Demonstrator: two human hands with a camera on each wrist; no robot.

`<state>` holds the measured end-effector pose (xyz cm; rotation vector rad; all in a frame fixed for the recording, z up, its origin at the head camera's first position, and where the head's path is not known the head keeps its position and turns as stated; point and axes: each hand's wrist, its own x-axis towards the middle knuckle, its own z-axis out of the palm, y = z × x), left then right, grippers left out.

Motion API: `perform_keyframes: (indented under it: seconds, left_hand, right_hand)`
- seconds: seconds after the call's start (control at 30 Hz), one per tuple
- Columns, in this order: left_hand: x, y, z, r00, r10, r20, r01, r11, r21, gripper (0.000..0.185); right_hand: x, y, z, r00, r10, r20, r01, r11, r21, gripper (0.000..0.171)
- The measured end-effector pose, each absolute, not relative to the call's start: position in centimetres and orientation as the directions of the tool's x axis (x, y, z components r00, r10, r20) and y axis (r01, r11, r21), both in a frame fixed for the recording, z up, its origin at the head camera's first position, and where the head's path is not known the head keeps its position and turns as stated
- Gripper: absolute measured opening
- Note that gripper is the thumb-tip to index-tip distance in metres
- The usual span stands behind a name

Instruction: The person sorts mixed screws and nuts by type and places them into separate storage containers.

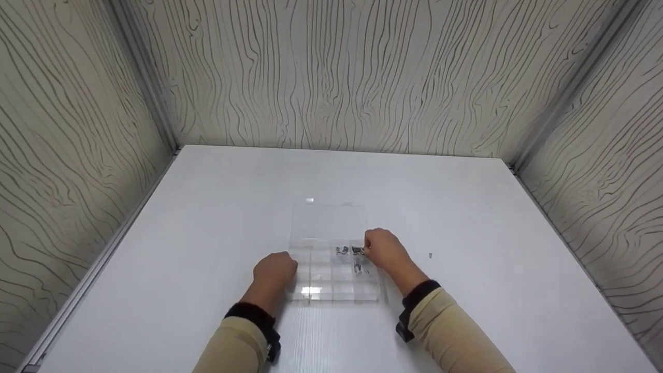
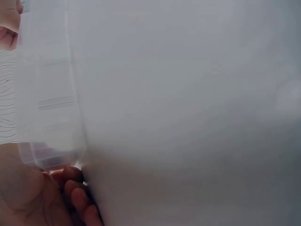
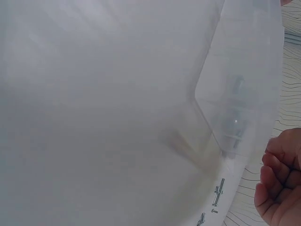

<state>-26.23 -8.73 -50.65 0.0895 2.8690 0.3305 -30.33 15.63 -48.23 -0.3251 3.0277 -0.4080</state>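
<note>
I see a clear compartment box (image 1: 331,269) lying near the middle of the white worktop (image 1: 207,217), its transparent lid (image 1: 327,223) open and laid flat on the far side. My left hand (image 1: 275,269) rests against the box's left edge, fingers curled at its near corner; I think they grip the wall, though the wrist view is too blurred to be sure. My right hand (image 1: 384,249) sits at the box's right edge with fingers bunched, pinching at a small dark metal part (image 1: 357,251) in a right-hand compartment. More small screws (image 1: 342,250) lie in the compartments just left of it. A single screw (image 1: 430,255) lies alone on the worktop, to the right of the box.
</note>
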Motion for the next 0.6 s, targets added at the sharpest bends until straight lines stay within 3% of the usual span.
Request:
perform_keyframes:
  seconds: [0.23,0.5,0.6]
  left_hand:
    - [-26.4,-8.6,-50.6,-0.964,0.073,-0.256,0.004,0.966,0.259,0.009]
    - [-26.1,-8.7,-50.4,-0.956,0.177,-0.235,0.145,0.978,0.148,0.007]
    - [-26.1,-8.7,-50.5,-0.957,0.175,-0.233,0.142,0.978,0.152,0.007]
  right_hand:
    - [-30.5,17.2,-47.8,-0.982,-0.191,-0.005,-0.182,0.942,-0.284,0.006]
    - [-31.3,21.1,-48.2,-0.999,-0.037,0.000,-0.035,0.962,-0.270,0.004]
    - [-31.4,22.6,-48.5,-1.000,0.025,-0.001,0.025,0.963,-0.269,0.016]
